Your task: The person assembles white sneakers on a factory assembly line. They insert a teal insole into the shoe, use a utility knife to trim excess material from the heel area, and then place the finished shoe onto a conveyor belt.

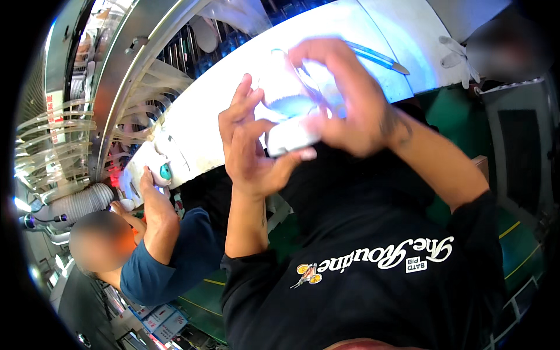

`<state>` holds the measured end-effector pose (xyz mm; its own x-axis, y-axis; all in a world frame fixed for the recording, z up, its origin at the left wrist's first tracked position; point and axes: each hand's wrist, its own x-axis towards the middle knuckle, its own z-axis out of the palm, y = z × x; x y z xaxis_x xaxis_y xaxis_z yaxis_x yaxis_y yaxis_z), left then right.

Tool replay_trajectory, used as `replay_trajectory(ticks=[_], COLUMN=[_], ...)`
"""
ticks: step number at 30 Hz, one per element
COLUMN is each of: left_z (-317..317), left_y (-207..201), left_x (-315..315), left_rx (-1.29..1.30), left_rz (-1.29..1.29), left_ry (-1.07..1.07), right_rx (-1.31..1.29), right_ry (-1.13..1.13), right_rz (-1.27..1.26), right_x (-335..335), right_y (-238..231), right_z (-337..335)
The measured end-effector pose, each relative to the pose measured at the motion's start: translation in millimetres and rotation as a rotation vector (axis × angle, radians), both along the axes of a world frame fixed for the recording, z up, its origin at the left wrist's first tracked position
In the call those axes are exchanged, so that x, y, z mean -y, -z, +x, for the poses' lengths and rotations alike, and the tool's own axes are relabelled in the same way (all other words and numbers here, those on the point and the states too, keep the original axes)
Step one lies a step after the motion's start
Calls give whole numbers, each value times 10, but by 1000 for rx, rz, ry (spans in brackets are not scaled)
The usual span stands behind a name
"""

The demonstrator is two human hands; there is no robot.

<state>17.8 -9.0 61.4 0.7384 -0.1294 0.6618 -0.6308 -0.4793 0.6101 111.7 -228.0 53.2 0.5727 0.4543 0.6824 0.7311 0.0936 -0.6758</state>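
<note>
Gripping small white-blue part between both hands: left hand thumb beneath, fingers half-open behind; right hand fingers curled over top. Best: keep thumb support, avoid squeezing.

We are in a factory or assembly workshop. A long white lit surface runs along a line of metal-framed machinery hung with clear plastic tubes, and a ribbed grey duct sits at its far left end. The floor is green with yellow lines. Another person works at the same surface beside us.
</note>
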Motion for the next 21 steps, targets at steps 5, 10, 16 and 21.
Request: replay_trajectory(ticks=[5,10,16,21], left_z=[-446,-720,-680,-626], left_y=[32,488,534,455], left_x=[157,198,106,50], left_rx=[-202,-455,-425,-418], left_rz=[-13,-143,-119,-79], left_ry=[75,-47,-59,-8], right_rx=[-179,-382,-453,-390], right_ry=[-180,-265,-186,-226], right_rz=[-88,-246,-350,-359], right_x=[277,332,176,6], right_y=[6,365,383,346], right_z=[-624,-844,-863,-714])
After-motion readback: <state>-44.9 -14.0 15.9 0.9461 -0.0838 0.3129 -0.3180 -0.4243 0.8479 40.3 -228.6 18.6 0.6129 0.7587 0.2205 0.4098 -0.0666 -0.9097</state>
